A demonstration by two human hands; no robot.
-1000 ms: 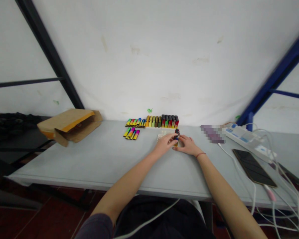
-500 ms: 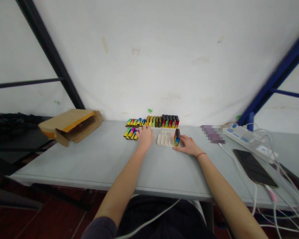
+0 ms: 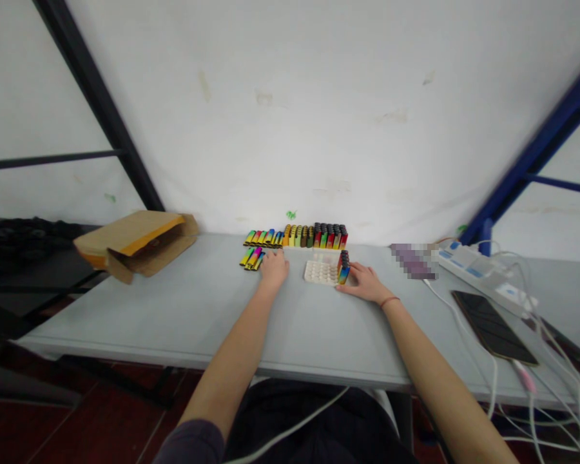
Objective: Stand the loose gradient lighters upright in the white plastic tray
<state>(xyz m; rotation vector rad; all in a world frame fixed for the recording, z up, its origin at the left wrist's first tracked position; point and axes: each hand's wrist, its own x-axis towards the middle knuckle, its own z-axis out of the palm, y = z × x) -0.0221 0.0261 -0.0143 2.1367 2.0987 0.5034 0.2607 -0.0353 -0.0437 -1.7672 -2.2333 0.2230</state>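
My left hand (image 3: 274, 267) is at the right edge of a small pile of loose lighters (image 3: 252, 258) with shiny, multicoloured bodies. Its fingers are curled and closed; what is between them is hidden. A white tray (image 3: 319, 273) with rows of holes lies in front of me, its right end column filled with upright lighters (image 3: 343, 267). My right hand (image 3: 365, 282) grips that end, thumb at the near corner and fingers along the side. Behind the pile lies another group of loose lighters (image 3: 263, 238).
Upright lighters, yellow-topped (image 3: 299, 236) and black-topped (image 3: 330, 236), stand in blocks by the wall. An open cardboard box (image 3: 135, 238) lies at the left. On the right are a black phone (image 3: 493, 325), a power strip (image 3: 483, 274), white cables and a blurred-out object (image 3: 413, 261).
My left hand has shifted slightly left and toward me, its fingers now drawn in beside the front pile. My right hand and the tray have stayed in place.
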